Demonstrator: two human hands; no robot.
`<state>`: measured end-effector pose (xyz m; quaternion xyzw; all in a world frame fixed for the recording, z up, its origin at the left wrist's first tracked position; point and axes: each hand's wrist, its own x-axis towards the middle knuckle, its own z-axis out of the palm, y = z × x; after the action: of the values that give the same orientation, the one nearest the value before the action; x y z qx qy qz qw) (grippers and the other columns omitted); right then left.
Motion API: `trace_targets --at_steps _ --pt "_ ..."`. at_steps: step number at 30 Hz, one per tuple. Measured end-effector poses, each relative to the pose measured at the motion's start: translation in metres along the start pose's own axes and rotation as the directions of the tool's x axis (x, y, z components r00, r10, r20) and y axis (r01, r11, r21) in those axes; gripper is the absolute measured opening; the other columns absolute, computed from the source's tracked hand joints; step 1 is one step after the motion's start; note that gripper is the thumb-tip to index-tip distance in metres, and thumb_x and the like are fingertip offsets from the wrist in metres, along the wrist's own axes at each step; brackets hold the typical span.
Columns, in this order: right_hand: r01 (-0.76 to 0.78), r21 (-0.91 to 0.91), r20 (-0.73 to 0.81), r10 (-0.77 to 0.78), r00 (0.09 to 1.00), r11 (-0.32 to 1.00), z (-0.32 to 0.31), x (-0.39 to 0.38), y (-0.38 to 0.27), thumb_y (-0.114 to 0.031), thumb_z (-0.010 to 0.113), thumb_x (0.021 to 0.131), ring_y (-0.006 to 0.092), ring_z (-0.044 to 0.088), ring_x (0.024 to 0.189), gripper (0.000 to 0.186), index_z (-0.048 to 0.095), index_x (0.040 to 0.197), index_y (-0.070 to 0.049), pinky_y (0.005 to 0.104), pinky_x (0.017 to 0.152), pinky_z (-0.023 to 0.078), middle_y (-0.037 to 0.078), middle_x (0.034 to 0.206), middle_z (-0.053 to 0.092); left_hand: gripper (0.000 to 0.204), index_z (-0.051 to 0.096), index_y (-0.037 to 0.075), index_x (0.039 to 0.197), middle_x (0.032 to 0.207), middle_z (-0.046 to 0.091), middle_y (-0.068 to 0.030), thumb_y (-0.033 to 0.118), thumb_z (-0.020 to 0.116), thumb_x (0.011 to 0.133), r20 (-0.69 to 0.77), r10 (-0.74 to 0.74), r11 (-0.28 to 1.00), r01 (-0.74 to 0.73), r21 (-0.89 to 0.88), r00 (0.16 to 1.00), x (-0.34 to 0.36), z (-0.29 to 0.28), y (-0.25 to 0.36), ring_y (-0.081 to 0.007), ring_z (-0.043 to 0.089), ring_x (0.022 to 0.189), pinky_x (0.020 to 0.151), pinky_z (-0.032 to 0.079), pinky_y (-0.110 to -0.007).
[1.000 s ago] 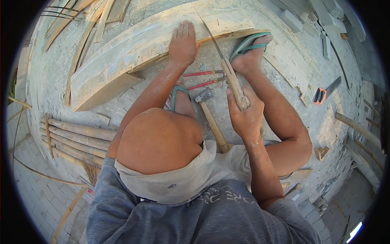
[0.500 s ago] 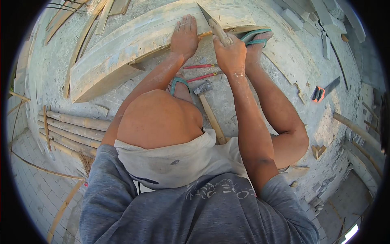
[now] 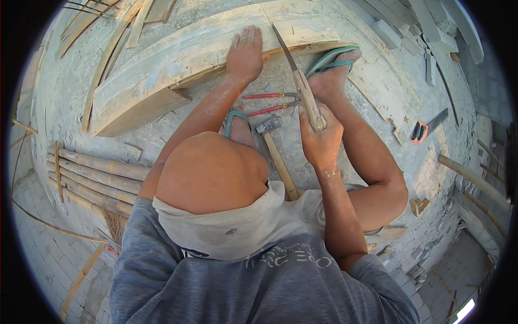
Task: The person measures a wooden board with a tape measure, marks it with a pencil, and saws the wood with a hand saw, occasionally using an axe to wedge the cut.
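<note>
Your right hand [image 3: 322, 137] grips the saw [image 3: 286, 49] while your left hand [image 3: 245, 56] lies flat, fingers together, on the board [image 3: 178, 54].

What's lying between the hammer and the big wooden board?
In the head view, a red-handled tool lies on the floor between the hammer and the wooden board. A small grey chip is there too.

At upper centre, the left hand [image 3: 245, 56] lies flat on a pale board [image 3: 172, 60]. Right of centre, the right hand [image 3: 322, 140] grips a saw [image 3: 300, 82], its tip toward the top edge. Mid-frame, a hammer [image 3: 278, 160] lies below red-handled pliers [image 3: 264, 110]; bamboo poles [image 3: 102, 175] lie at left.
</note>
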<state>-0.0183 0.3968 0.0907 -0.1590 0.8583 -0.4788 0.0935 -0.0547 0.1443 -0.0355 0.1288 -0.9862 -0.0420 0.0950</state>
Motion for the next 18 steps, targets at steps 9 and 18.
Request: trace_targets --at_steps 9,18 --pt "-0.002 -0.007 -0.022 0.002 1.0 1.0 0.032 0.056 0.017 -0.021 0.076 0.088 0.0367 0.067 0.061 0.026 0.068 0.087 0.004 0.0406 0.062 0.051 0.025 0.069 0.064 0.08 0.035 -0.001 0.156 0.163 0.038 -0.0185 0.037 0.07 0.094 0.033 -0.008 1.0 0.009 -0.008 0.999 0.007 0.008 0.005 -0.0314 0.033 0.153 0.125 0.028 -0.048" --pt "-0.037 0.122 -0.055 0.044 0.998 0.992 0.005 0.008 0.007 -0.018 0.077 0.092 0.0109 0.044 0.06 0.03 0.059 0.075 0.0 0.0336 0.056 0.044 0.011 0.062 0.053 0.085 0.032 0.002 0.158 0.164 0.035 -0.0179 0.042 0.07 0.094 0.129 0.008 1.0 -0.005 -0.024 0.992 0.026 0.005 -0.015 -0.0304 0.031 0.154 0.126 0.026 -0.047"
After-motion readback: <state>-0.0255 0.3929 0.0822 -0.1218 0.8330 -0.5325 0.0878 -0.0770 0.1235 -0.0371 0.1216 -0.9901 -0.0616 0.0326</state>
